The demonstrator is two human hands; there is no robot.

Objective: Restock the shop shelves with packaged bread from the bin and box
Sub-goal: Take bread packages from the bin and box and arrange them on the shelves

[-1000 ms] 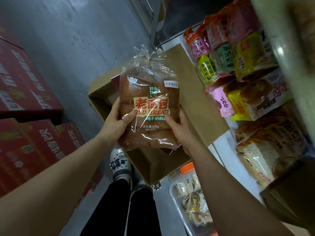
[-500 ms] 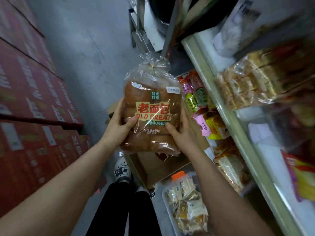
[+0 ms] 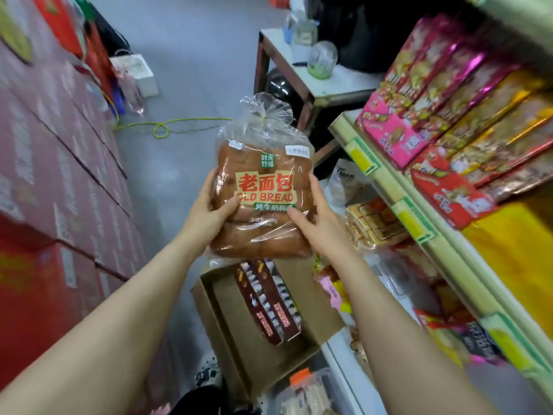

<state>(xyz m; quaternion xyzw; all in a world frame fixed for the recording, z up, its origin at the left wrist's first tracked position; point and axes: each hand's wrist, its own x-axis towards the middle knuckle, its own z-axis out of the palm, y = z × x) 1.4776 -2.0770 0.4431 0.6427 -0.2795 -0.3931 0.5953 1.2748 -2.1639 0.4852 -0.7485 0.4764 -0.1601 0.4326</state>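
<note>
I hold a clear bag of brown bread (image 3: 263,199) with a red and yellow "OLD BREAD" label upright in front of me. My left hand (image 3: 209,211) grips its left side and my right hand (image 3: 317,220) grips its right side. Below it on the floor stands an open cardboard box (image 3: 239,348) with dark red packs inside. A clear plastic bin (image 3: 305,393) with an orange clip holds packaged bread at the bottom. The shop shelves (image 3: 398,199) run along the right, with packaged bread (image 3: 374,223) on a lower level.
Pink, red and gold boxed snacks (image 3: 443,124) fill the upper shelf on the right. Stacked red cartons (image 3: 54,205) line the left side. A small white table (image 3: 329,82) with a glass jar stands ahead, and a green cord (image 3: 161,127) lies on the grey floor.
The bread bag has risen with both hands still on it, and my view has lifted from the box and floor toward the aisle and the upper shelf.
</note>
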